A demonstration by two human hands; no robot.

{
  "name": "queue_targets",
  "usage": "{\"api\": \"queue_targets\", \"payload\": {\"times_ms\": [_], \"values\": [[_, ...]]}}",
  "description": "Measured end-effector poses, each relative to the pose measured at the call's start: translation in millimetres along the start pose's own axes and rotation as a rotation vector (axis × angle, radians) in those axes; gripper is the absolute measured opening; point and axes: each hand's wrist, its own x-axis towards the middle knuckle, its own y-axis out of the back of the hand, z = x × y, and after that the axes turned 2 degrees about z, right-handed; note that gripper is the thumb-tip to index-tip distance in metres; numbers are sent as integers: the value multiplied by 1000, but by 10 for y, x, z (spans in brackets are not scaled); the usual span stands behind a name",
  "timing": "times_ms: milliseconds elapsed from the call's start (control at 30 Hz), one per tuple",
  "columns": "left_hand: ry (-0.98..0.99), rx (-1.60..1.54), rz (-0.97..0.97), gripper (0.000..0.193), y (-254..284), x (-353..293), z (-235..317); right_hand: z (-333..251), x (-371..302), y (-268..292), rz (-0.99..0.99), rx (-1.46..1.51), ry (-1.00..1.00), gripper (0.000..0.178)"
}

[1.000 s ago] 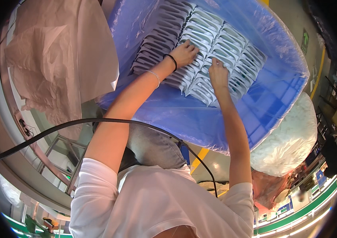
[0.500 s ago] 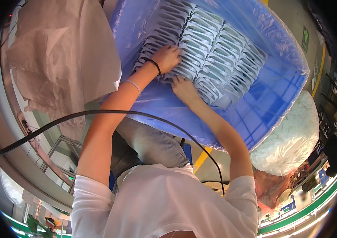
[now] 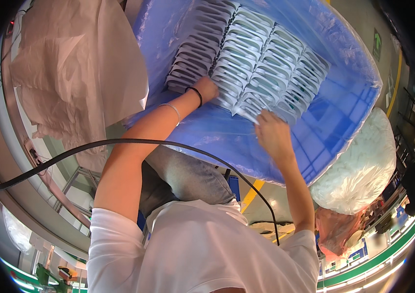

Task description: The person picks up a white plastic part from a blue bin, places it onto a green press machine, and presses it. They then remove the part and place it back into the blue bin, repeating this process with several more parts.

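Observation:
Slim, pale grey looped plastic parts (image 3: 239, 53) stand packed on edge in several rows inside a blue bin (image 3: 334, 117) lined with clear film. My left hand (image 3: 207, 89) is at the near end of the rows on the left, its fingers curled in and partly hidden; what they hold, if anything, does not show. At the near end of a row further right, my right hand (image 3: 273, 134) is slightly blurred, fingers bent and closed on the end of a pale grey plastic part (image 3: 247, 114).
A big brown paper sheet (image 3: 75, 63) hangs left of the bin. A black cable (image 3: 119, 141) arcs across in front of me, over my left forearm. Stuffed clear bags (image 3: 359, 171) stand to the right. A grey bench edge (image 3: 17, 210) curves along the left.
My right hand has moved right and nearer to me, from the second row's end to a row further right. My left hand has drawn back toward the near end of the rows.

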Motion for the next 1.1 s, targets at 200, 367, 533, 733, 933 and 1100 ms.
{"api": "queue_targets", "payload": {"times_ms": [200,367,533,733,933,1100], "values": [[-187,195,-66,20,-24,124,189,347,-199,82,207,148,-392,9],[-298,143,29,19,-53,9,-16,469,-142,55,253,194,-345,12],[-260,111,-48,18,-45,65,164,470,-127,96,316,188,-373,11],[-120,249,-69,19,-92,170,191,502,-132,146,321,185,-379,10],[-31,219,-13,16,-108,116,168,492,-117,178,335,221,-390,13],[-29,123,74,18,426,208,243,527,-148,149,362,177,-372,10]]}}
